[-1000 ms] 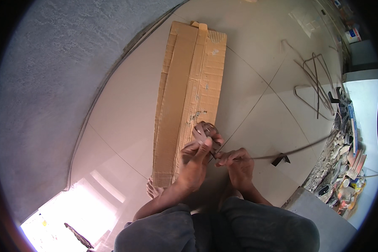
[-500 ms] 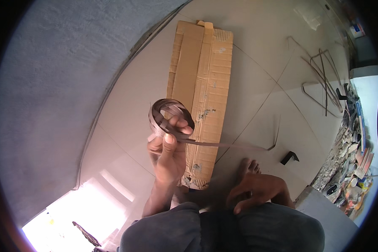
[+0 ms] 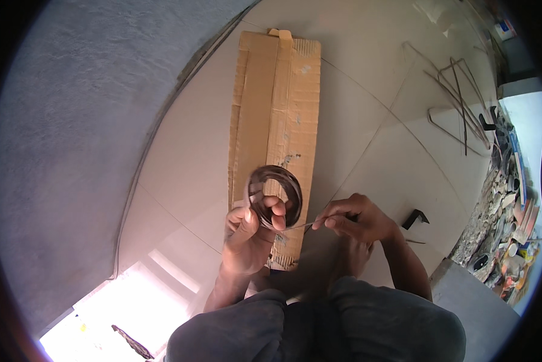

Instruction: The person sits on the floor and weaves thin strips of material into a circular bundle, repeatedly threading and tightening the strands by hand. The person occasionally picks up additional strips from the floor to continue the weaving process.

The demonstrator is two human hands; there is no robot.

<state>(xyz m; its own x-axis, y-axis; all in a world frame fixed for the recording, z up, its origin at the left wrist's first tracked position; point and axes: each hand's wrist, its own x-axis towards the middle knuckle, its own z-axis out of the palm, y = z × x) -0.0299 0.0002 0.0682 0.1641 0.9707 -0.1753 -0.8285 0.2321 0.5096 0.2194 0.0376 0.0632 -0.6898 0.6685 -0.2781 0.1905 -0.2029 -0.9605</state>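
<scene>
A coil of flat dark brown strap (image 3: pixel 293 188) is gripped in my left hand (image 3: pixel 247 244), its fingers passing through the ring and the thumb pressing the near side. The coil is tilted upright above the near part of a flattened cardboard piece (image 3: pixel 256 120). From the coil's lower edge a thin loose length of strap (image 3: pixel 300 226) runs to the right. My right hand (image 3: pixel 361 220) pinches that length between thumb and fingers, a short way from the coil. Beyond the right hand the strap's free end is mostly hidden.
A small black bent piece (image 3: pixel 415 218) lies on the tiled floor right of my right hand. Loose brown strap lengths (image 3: pixel 458 102) sprawl at the far right. Rubble and scrap (image 3: pixel 506 241) line the right edge. A grey wall (image 3: pixel 90 133) rises on the left.
My right hand has risen from beside my knee and now pinches the loose strap. My left hand has brought the coil slightly right and nearer, turning it more upright.
</scene>
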